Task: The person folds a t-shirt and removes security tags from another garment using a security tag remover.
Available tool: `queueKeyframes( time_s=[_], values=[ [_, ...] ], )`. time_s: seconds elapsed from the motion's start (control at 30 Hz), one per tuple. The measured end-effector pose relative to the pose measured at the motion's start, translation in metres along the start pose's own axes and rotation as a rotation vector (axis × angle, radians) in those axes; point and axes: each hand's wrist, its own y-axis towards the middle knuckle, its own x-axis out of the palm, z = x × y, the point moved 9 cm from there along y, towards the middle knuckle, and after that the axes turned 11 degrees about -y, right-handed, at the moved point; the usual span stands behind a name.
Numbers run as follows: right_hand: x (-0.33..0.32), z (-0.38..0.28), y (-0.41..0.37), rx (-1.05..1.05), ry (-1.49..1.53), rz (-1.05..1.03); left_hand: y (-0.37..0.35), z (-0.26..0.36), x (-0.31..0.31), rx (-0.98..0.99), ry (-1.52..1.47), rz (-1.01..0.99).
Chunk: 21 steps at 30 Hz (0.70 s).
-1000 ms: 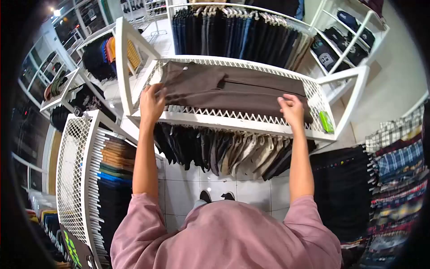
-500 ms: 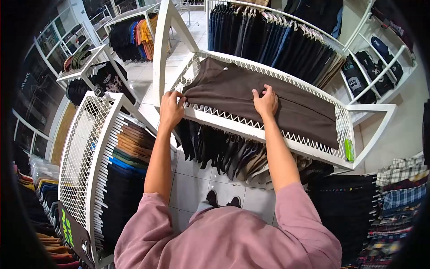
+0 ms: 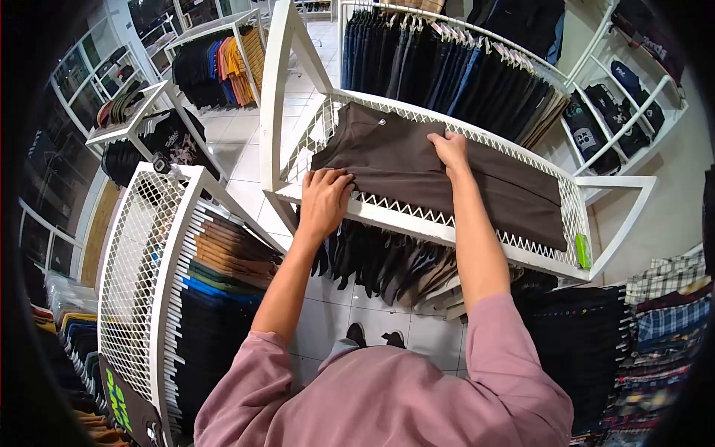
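A dark brown garment lies lengthwise along a white mesh-topped rack, with a small white mark near its far left end. Its exact kind is hard to tell. At the garment's near left corner is my left hand, fingers bent over the cloth and closed on its edge. My right hand rests on the middle of the garment, thumb apart from the fingers; some fingertips are hidden. Between the hands, a strip of cloth along the near side lies folded over.
Dark and beige clothes hang beneath the rack. A bright green item sits at its right end. Another mesh-topped rack stands at left, hung with clothes. Jeans hang behind, and checked shirts are at lower right.
My left hand has moved right and inward with the garment's near left edge, turning cloth over. My right hand has shifted slightly away from me, its fingers drawn closer together.
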Motion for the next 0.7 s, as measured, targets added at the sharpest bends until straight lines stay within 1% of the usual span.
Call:
queueKeyframes(
  time_s=[0.03,0.07,0.1,0.13,0.17,0.2,0.27,0.3,0.37,0.4,0.47,0.5,0.57,0.6,0.7],
  values=[
    [-0.002,-0.016,0.0,-0.153,-0.006,0.074,-0.001,-0.001,0.003,-0.001,-0.004,0.003],
    [0.001,-0.034,-0.009,-0.384,0.032,0.073,-0.004,-0.003,0.004,-0.002,0.032,0.034],
    [-0.005,-0.062,-0.041,-0.534,0.049,0.016,-0.006,-0.003,0.004,-0.002,0.066,0.063],
    [-0.012,-0.079,-0.07,-0.576,-0.016,-0.08,-0.008,-0.006,0.007,-0.058,0.049,0.021],
    [-0.013,-0.088,-0.093,-0.618,-0.082,-0.177,-0.008,-0.006,0.006,-0.06,0.038,0.02],
    [-0.014,-0.072,-0.094,-0.614,-0.093,-0.176,-0.009,-0.006,0.004,-0.077,0.021,0.038],
    [-0.013,-0.032,-0.092,-0.664,-0.354,-0.183,-0.013,-0.011,0.005,-0.096,0.004,0.08],
    [-0.019,-0.022,-0.107,-0.668,-0.485,-0.121,-0.013,-0.007,0.003,-0.091,-0.008,0.081],
    [-0.037,-0.018,-0.138,-0.618,-0.473,-0.04,-0.014,-0.001,-0.006,-0.149,-0.125,0.077],
    [-0.04,-0.01,-0.15,-0.611,-0.476,-0.036,-0.015,0.007,-0.009,-0.129,-0.132,0.116],
    [-0.063,0.006,-0.17,-0.593,-0.539,0.12,-0.018,0.024,-0.002,-0.101,-0.144,0.091],
    [-0.07,0.019,-0.175,-0.584,-0.545,0.127,-0.019,0.035,0.003,-0.079,-0.146,0.074],
    [-0.092,0.057,-0.174,-0.495,-0.699,0.209,-0.019,0.058,0.016,-0.037,-0.211,0.038],
    [-0.101,0.077,-0.169,-0.414,-0.734,0.155,-0.019,0.069,0.025,-0.013,-0.216,0.004],
    [-0.146,0.119,-0.165,-0.29,-0.793,0.231,-0.012,0.113,0.056,0.074,-0.271,-0.066]
  ],
)
